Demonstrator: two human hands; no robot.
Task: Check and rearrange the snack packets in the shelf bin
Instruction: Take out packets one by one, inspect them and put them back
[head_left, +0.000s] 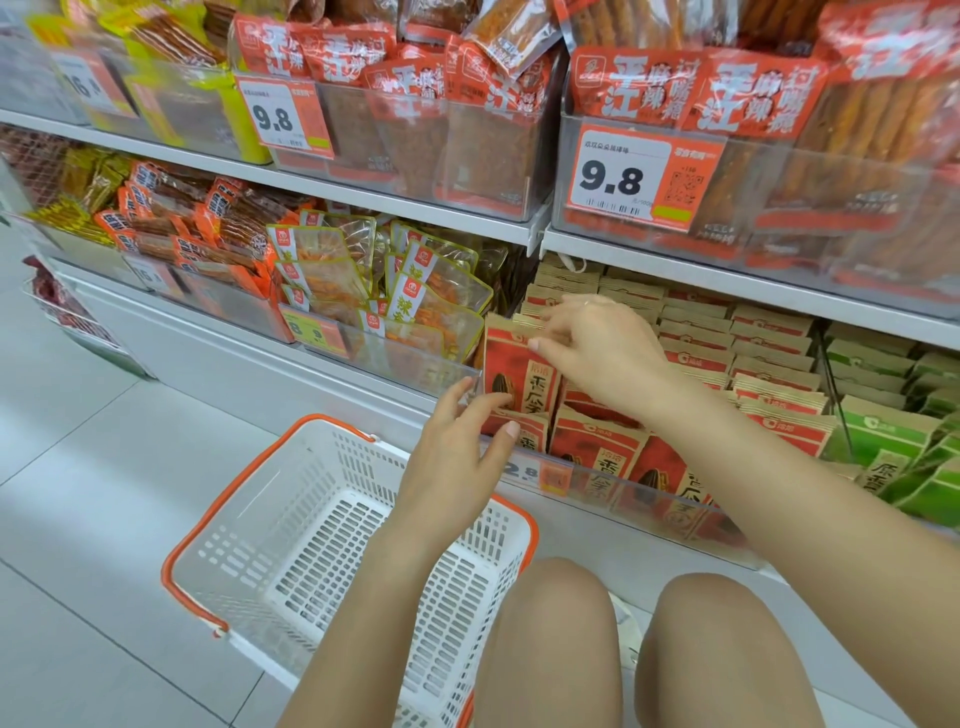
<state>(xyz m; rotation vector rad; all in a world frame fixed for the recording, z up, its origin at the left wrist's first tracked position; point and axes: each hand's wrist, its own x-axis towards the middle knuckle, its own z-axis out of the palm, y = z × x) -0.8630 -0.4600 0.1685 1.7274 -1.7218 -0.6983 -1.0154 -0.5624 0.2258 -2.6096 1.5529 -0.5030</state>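
both hands' fingers (540, 345) pinch one red packet (517, 371) upright in bin (649, 499).

Two bare hands, left hand (457, 447) and right hand (597, 343); one white plastic basket with orange handles (332, 525); two orange 9.8 price tags, one (283, 117) and another (641, 176).

My right hand (597, 348) hides the raised red packet's (514, 364) top edge. The bin's price tag (540, 475) is blurred past reading, and the green packets (904, 452) run off-frame.
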